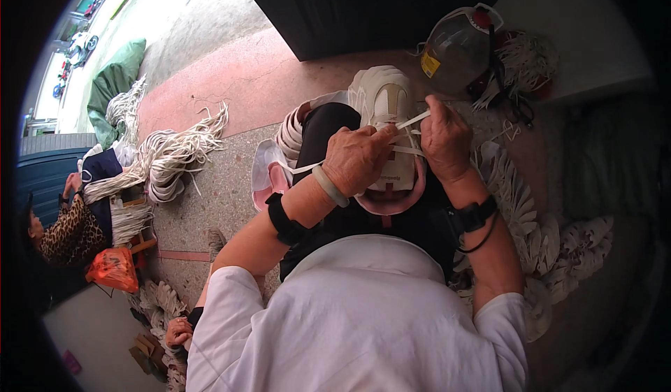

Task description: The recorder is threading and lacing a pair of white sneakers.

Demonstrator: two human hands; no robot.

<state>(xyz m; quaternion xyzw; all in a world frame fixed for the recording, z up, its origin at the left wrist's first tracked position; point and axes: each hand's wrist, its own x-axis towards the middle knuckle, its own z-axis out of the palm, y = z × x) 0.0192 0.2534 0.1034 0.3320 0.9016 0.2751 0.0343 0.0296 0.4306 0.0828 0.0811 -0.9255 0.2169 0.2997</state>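
A white sneaker [391,102] with a pink lining rests on my lap, its toe pointing away from me. My left hand [358,158] is closed on the sneaker's upper, fingertips at the eyelets by the tongue. From the eyelets a white shoelace [414,120] runs taut up to my right hand [446,140], which pinches it to the right of the sneaker. Another stretch of lace crosses the tongue, and one trails left from beneath my left wrist. Just left of my knee, more pale uppers with pink lining [269,172] are stacked. My left fingertips partly hide the eyelets.
Bundles of white laces [175,151] lie at left, near a person in a leopard-print top [73,228] and an orange bag [114,269]. A clear plastic jug [458,53] stands far right, beside scissors [522,111]. Piled pale shoe parts [552,252] lie right. Another person's hand [179,332] shows lower left.
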